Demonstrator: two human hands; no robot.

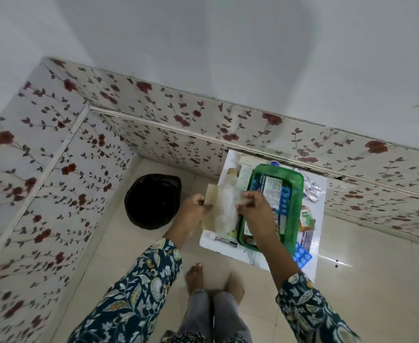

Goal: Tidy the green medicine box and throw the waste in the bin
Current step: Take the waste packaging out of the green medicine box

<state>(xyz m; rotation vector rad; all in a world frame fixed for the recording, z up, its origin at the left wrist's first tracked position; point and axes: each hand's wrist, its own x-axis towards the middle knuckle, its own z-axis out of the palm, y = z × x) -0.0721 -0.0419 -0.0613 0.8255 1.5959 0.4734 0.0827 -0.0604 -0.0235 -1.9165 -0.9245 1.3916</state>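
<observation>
The green medicine box (293,214) stands on a small white table (321,209) against the wall, with blister strips and cartons inside it. My left hand (193,206) and my right hand (251,203) both grip a clear plastic bag backed with brown paper (222,209), held between them just left of the box. A black-lined bin (152,200) sits on the floor to the left, below my left hand.
A foil strip (313,190), a blue blister strip (302,257) and small packets (306,220) lie on the table around the box. Flowered wall panels (55,169) close in the corner. My bare feet (213,280) stand on the tiled floor.
</observation>
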